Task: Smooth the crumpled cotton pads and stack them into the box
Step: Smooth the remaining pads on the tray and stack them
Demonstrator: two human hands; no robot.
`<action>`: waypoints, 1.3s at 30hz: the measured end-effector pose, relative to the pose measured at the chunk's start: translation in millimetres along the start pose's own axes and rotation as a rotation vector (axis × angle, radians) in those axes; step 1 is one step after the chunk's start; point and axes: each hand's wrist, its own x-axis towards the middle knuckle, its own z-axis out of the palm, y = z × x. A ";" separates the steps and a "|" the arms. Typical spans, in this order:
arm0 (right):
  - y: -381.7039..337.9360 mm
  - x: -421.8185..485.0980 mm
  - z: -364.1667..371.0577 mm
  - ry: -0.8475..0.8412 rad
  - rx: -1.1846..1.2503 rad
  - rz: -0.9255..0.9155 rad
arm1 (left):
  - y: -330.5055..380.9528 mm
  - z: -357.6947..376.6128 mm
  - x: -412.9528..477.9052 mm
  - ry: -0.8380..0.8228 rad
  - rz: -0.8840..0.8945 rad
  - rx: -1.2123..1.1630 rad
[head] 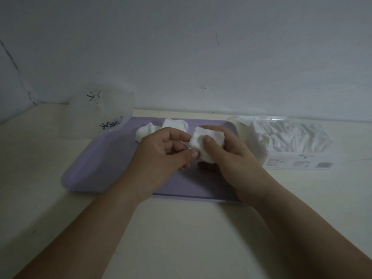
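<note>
We pinch the crumpled white cotton pad (198,137) in left hand (161,156) and right hand (231,156); we should stretch it evenly toward 9 and 3 o'clock.

Print on the box (289,162) label is illegibly small, and the left hand (161,158) and right hand (233,158) cover parts of the held cotton pad (198,137).

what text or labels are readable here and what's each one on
Upper black handwritten marks on the translucent plastic container: not legible.
Lower black marks on it: not legible.
Label on the front of the box: small print, too blurred to read.
Dark square code on that label: blurred.
Nothing can be quoted.
</note>
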 end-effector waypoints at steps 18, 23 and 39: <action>2.2 0.1 -10.9 -0.136 -0.390 -0.132 | -12.3 -12.3 4.8 -0.090 0.041 0.317; 0.0 1.0 -7.5 -0.103 -0.168 0.038 | -12.1 -6.3 6.7 -0.111 0.035 0.374; 6.9 13.9 6.7 -0.078 0.041 0.157 | -15.2 12.2 8.1 -0.156 0.088 0.431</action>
